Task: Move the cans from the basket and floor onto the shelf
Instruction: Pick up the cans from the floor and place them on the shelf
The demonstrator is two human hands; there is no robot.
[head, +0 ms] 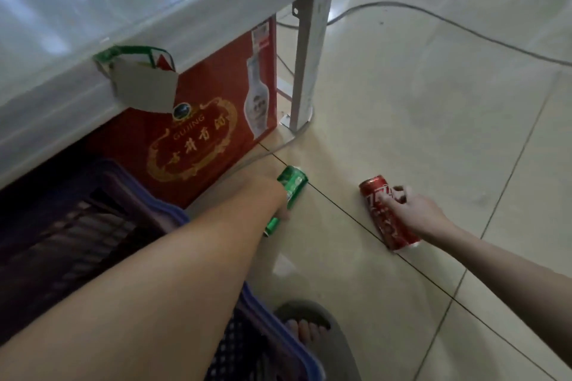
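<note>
A green can (294, 181) lies on its side on the tiled floor, and my left hand (274, 198) is closed around its middle. To the right, a red can (379, 209) also lies on the floor with my right hand (408, 210) wrapped over it. The blue plastic basket (161, 207) sits at lower left, mostly hidden by my left forearm; I cannot see what it holds. The white shelf (192, 9) runs across the upper left, its surface glossy and bare where visible.
A red gift box (216, 120) with a bottle picture stands under the shelf next to the white shelf leg (305, 71). A grey cable (448, 25) crosses the floor behind. My sandalled foot (309, 328) is at the bottom, beside the basket.
</note>
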